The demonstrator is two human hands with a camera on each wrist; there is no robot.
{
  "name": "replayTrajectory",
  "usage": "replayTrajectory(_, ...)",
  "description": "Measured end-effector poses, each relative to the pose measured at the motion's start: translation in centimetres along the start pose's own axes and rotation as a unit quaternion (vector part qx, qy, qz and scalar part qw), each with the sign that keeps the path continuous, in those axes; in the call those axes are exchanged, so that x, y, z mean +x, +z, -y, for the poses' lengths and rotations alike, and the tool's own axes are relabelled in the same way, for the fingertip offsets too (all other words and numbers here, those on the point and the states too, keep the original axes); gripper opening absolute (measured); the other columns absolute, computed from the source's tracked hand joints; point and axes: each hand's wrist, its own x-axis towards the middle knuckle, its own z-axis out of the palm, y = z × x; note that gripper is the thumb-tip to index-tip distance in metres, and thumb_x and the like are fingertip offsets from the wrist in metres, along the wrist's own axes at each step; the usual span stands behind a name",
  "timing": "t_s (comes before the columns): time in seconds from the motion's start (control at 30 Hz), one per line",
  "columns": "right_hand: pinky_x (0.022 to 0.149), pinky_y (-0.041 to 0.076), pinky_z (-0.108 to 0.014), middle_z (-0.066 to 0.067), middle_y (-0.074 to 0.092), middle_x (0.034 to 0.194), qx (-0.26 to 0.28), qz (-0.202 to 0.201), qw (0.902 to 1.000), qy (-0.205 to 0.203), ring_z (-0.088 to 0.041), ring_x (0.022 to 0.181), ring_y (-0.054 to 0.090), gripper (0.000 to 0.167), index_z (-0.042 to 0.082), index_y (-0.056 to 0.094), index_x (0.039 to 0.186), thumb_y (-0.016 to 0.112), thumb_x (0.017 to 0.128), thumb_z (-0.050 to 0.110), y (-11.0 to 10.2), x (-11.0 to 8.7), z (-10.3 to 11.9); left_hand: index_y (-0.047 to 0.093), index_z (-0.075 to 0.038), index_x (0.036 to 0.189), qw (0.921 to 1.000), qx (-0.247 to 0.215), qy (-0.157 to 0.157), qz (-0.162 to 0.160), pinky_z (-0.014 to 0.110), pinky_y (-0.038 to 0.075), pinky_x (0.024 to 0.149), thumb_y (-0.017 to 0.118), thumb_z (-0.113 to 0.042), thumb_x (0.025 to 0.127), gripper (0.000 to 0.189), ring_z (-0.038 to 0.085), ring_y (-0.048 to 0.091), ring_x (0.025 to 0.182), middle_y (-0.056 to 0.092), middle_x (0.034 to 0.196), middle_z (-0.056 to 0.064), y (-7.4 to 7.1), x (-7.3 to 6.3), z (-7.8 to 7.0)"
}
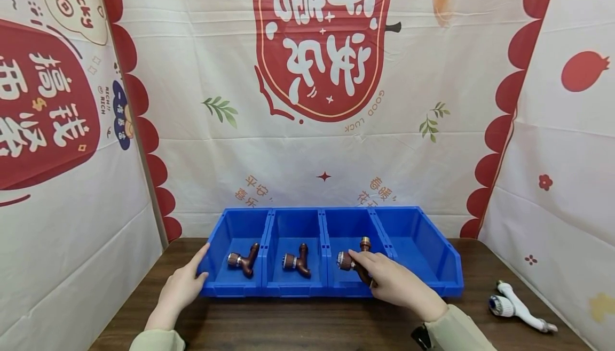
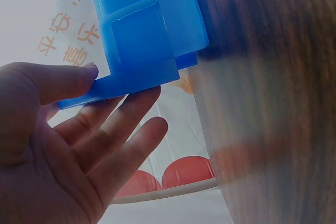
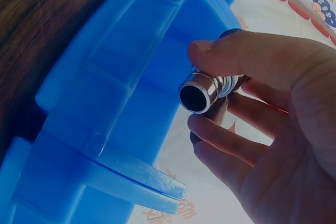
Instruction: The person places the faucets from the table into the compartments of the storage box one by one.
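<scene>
Four joined blue bins (image 1: 294, 290) stand in a row on the table. My left hand (image 1: 179, 287) pinches the left side rim of the leftmost bin, thumb on one face and fingers on the other; the left wrist view shows this bin wall (image 2: 142, 45) close up. Over the third compartment, my right hand (image 1: 391, 281) grips a brown tap (image 1: 363, 274) with a silver-ringed knob and a brass-coloured threaded end. Its open metal end (image 3: 194, 97) points at the right wrist camera. Similar brown taps lie in the first compartment (image 1: 247, 261) and the second compartment (image 1: 302, 262).
A white tap (image 1: 521, 308) with a ribbed knob lies on the dark wooden table (image 1: 288, 324) to the right of the bins. Printed cloth (image 1: 307, 153) hangs behind the bins and on both sides.
</scene>
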Motion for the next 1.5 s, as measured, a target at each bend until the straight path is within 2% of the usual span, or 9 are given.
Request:
replayTrajectory(0.63,0.085,0.050,-0.046,-0.013,0.056,0.131,-0.002,0.000,1.0000,-0.001,-0.029,0.112,0.057,0.081,0.000,0.041,0.145,0.070,0.070,-0.008,-0.2,0.5,-0.6,0.030,-0.014,0.152,1.0000,0.000,0.002,-0.002,0.065,0.047,0.076,0.060,-0.012,0.093,0.067,0.050,0.060,0.101,0.053,0.126,0.035,0.0,0.2,0.0)
replayTrajectory(1.07,0.083,0.050,-0.042,-0.012,0.057,0.131,-0.006,0.001,0.9999,-0.009,-0.028,0.112,0.057,0.079,0.000,0.040,0.145,0.070,0.072,-0.007,-0.5,0.9,-0.6,0.030,-0.014,0.152,1.0000,0.000,0.004,-0.005,0.065,0.048,0.075,0.060,-0.012,0.092,0.067,0.049,0.061,0.099,0.054,0.125,0.035,-0.1,0.2,0.1)
replayTrajectory(1.5,0.079,0.050,-0.038,-0.012,0.056,0.132,0.001,0.007,1.0000,0.006,-0.029,0.113,0.057,0.081,0.001,0.040,0.146,0.072,0.072,-0.007,-0.7,1.4,-0.7,0.030,-0.014,0.152,1.0000,-0.003,-0.004,0.000,0.065,0.047,0.075,0.060,-0.013,0.093,0.066,0.049,0.060,0.101,0.053,0.127,0.035,0.1,0.1,0.1)
